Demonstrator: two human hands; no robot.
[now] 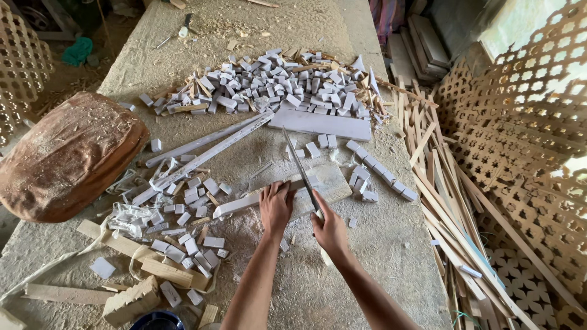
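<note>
The left hand (276,205) presses flat, fingers spread, on a pale wooden strip (244,203) on the dusty counter (379,244); the right hand (330,229) has its fingers wrapped around a long thin metal blade (299,168) angled far-left.

saw handle: my right hand (331,229) wraps it whole, so I cannot tell its shape; only the blade (299,168) shows.
wood strip: my left hand (276,205) covers the part of the strip (238,205) where the blade meets it, so I see no cut.
arms: both are cut off by the bottom edge.
dark round thing (158,319): sliced by the bottom edge, kind unclear.
cushion (64,153): its left side runs out of the picture.
tool at the far end of the bench (183,27): too small to tell.
lattice panels (526,122): clipped by the right edge, washed out by glare.
</note>
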